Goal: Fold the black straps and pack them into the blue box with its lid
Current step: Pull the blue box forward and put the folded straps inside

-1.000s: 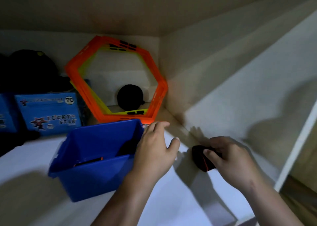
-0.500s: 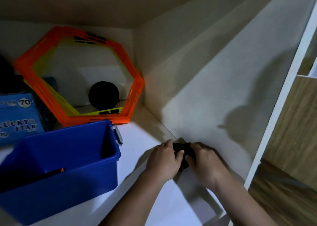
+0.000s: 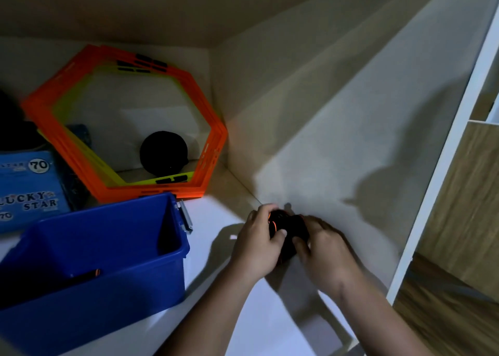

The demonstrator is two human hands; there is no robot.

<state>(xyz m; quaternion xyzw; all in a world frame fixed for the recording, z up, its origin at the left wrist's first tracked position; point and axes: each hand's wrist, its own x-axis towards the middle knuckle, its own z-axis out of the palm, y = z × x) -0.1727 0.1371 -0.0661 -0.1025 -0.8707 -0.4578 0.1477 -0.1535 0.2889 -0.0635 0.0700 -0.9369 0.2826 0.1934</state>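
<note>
A bundled black strap (image 3: 286, 230) with thin orange edging sits on the white shelf close to the right wall. My left hand (image 3: 258, 245) grips its left side and my right hand (image 3: 325, 250) grips its right side, so most of the strap is covered. The open blue box (image 3: 113, 280) stands on the shelf to the left, with a grey latch (image 3: 186, 218) on its right end. Inside it lies another black strap with an orange tip (image 3: 85, 274). No lid is in view.
Orange and yellow hexagonal frames (image 3: 208, 150) lean against the back wall, with a round black object (image 3: 163, 153) behind them. A blue "Lucky Star" carton (image 3: 27, 191) stands at the far left. The cupboard's white side edge (image 3: 437, 183) is at the right.
My left hand left the blue box's rim and joined the right hand on the black strap. The view swung right, so the box now lies further left.
</note>
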